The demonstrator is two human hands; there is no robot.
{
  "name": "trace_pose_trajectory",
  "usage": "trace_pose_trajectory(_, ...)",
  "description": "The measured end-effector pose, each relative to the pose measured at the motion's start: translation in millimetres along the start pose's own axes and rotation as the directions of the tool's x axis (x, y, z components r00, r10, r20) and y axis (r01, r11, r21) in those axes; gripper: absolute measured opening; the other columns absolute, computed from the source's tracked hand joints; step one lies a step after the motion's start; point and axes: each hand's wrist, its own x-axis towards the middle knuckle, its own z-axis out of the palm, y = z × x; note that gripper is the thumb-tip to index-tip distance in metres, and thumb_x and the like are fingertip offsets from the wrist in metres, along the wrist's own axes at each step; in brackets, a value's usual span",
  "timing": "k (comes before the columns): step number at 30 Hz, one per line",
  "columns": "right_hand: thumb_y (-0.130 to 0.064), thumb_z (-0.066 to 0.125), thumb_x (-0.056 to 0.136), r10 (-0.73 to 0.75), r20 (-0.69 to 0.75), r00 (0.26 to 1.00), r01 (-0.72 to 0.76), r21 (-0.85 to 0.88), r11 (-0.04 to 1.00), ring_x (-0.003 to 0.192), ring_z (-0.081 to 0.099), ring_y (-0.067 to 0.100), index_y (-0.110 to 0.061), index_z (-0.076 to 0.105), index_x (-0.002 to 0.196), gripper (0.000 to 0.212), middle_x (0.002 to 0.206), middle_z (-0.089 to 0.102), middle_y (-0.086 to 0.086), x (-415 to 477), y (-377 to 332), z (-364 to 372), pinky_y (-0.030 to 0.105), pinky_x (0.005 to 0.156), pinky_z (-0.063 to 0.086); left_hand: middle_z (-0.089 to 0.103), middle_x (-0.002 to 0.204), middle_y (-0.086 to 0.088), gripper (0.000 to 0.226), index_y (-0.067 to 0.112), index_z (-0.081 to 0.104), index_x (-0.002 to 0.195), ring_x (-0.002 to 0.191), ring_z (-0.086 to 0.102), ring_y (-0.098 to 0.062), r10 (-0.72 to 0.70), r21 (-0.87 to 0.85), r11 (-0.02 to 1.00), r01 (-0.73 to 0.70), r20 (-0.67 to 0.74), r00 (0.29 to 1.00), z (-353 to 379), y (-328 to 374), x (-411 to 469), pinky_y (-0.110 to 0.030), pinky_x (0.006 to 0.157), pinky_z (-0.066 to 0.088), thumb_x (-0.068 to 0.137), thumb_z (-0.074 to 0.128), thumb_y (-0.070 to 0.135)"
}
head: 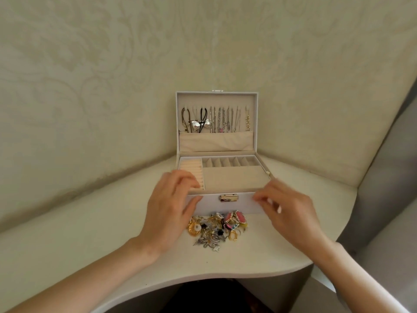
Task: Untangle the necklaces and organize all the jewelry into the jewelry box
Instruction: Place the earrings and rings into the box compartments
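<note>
A white jewelry box [209,203] stands open on the table, lid upright against the wall. Several necklaces [216,119] hang on hooks inside the lid above a beige pocket. The tray holds ring rolls [191,171] at left and beige compartments [232,177]. A pile of jewelry [216,227], gold, silver and pink pieces, lies in front of the box. My left hand [168,213] grips the box's front left corner, fingers over the rim and thumb on the front face. My right hand [286,211] holds the front right corner with curled fingers.
The cream table [90,233] sits in a corner of patterned walls; its curved front edge runs near my body. A grey surface [388,199] rises to the right of the table. A gold clasp [229,198] sits on the box's front.
</note>
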Motion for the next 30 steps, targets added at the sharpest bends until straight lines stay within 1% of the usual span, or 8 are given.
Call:
trace_pose_trajectory(3,-0.043,0.055,0.091,0.232,0.284,0.93,-0.215,-0.091,0.972,0.066,0.056,0.001,-0.034,0.069,0.095,0.017,0.076,0.063,-0.014,-3,-19,10,0.02,0.064,0.043,0.06,0.077,0.013,0.008,0.022,0.06,0.085,0.07,0.047,0.004,0.176,0.016,0.984,-0.179,0.126,0.976,6,17,1,-0.008,0.062,0.039,0.087,0.057,0.029)
trace_pose_trajectory(7,-0.058,0.045,0.09,0.423,0.318,0.848,-0.381,-0.189,0.905,0.083,0.061,0.011,-0.034,0.067,0.095,0.032,0.072,0.054,-0.013,-3,-26,23,0.026,0.07,0.042,0.062,0.072,0.013,0.016,0.024,0.066,0.075,0.066,0.059,-0.006,0.21,0.135,0.958,-0.253,0.27,0.94,30,34,1,-0.018,0.049,0.041,0.083,0.057,0.036)
trace_pose_trajectory(10,-0.056,0.048,0.089,0.459,0.339,0.821,-0.422,-0.18,0.889,0.088,0.061,0.011,-0.034,0.066,0.096,0.03,0.074,0.053,-0.013,-2,-26,25,0.026,0.069,0.04,0.063,0.064,0.011,0.024,0.025,0.066,0.066,0.063,0.061,-0.009,0.17,0.21,0.946,-0.247,0.326,0.93,42,40,6,-0.02,0.043,0.041,0.057,0.086,0.032)
trace_pose_trajectory(12,-0.056,0.052,0.088,0.472,0.369,0.801,-0.457,-0.133,0.88,0.083,0.058,0.01,-0.035,0.065,0.094,0.026,0.073,0.054,-0.014,0,-25,26,0.025,0.067,0.039,0.065,0.064,0.012,0.032,0.025,0.066,0.065,0.063,0.062,-0.01,0.11,0.223,0.954,-0.2,0.362,0.926,45,40,6,-0.02,0.04,0.043,0.047,0.091,0.03)
trace_pose_trajectory(19,-0.047,0.071,0.076,0.568,0.367,0.737,-0.628,0.06,0.776,0.067,0.054,0.0,-0.029,0.06,0.075,0.021,0.067,0.059,-0.014,-1,-18,30,0.019,0.057,0.036,0.064,0.065,0.011,0.036,0.025,0.065,0.067,0.065,0.061,-0.012,-0.017,0.244,0.967,-0.071,0.339,0.941,47,45,3,-0.023,0.039,0.043,0.041,0.088,0.015)
trace_pose_trajectory(24,-0.04,0.076,0.074,0.57,0.373,0.732,-0.652,0.141,0.745,0.061,0.052,0.001,-0.024,0.063,0.069,0.021,0.067,0.062,-0.012,-3,-15,29,0.02,0.057,0.037,0.064,0.075,0.009,0.026,0.023,0.063,0.077,0.074,0.06,-0.013,-0.045,0.196,0.98,-0.019,0.316,0.948,49,43,0,-0.025,0.047,0.035,0.062,0.079,0.01)
trace_pose_trajectory(27,-0.031,0.079,0.073,0.6,0.367,0.711,-0.7,0.29,0.652,0.062,0.053,0.005,-0.017,0.065,0.067,0.02,0.068,0.063,-0.008,-4,-13,26,0.023,0.062,0.042,0.061,0.066,0.014,0.032,0.027,0.062,0.068,0.064,0.058,-0.008,-0.036,0.168,0.986,-0.015,0.293,0.955,47,43,1,-0.02,0.044,0.036,0.052,0.086,0.013)
trace_pose_trajectory(30,-0.018,0.08,0.073,0.615,0.367,0.698,-0.709,0.469,0.526,0.057,0.054,0.011,-0.007,0.06,0.066,0.023,0.063,0.063,0.001,-4,-11,15,0.024,0.058,0.046,0.064,0.072,0.014,0.023,0.024,0.066,0.076,0.066,0.06,-0.007,-0.016,0.033,0.999,0.009,0.212,0.977,42,43,3,-0.02,0.047,0.043,0.065,0.084,0.015)
